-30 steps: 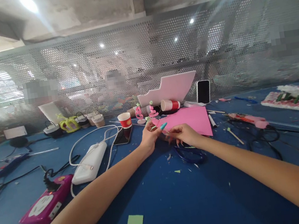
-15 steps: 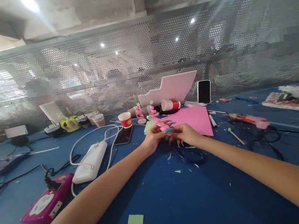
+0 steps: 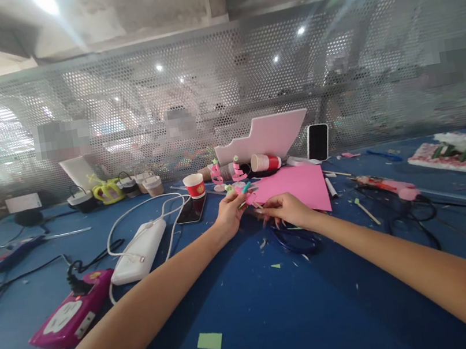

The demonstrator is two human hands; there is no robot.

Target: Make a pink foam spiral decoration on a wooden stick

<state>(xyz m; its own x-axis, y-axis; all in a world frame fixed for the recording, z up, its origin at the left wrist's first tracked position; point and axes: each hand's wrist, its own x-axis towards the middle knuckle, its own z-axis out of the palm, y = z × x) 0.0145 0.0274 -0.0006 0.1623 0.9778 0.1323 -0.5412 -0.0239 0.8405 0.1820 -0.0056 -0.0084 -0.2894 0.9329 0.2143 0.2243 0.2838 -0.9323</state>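
Observation:
My left hand [image 3: 230, 213] is closed on a small pink curled paper strip [image 3: 251, 197], mostly covered by the fingers. A teal tip shows by the thumb; whether it is a nail or part of the piece is unclear. My right hand [image 3: 287, 208] has its fingers drawn together just right of the strip; what they hold, if anything, is too small to name. Beneath it lie blue-handled scissors [image 3: 298, 242]. Behind the hands are a pink paper sheet [image 3: 300, 185] and two pink paper spirals with green tops, one spiral [image 3: 216, 174] left of the other spiral [image 3: 238, 171].
A red-and-white paper cup [image 3: 194, 186] stands by a dark phone [image 3: 192, 210]. Left are a white power bank [image 3: 139, 252] with a cable and a magenta power strip [image 3: 73, 312]. A pink glue gun [image 3: 386, 188] lies right. A green paper piece [image 3: 209, 341] lies in front.
My left hand has drawn left with the pink strip, and a gap has opened between the hands. The teal tip now points up. My right hand has barely moved.

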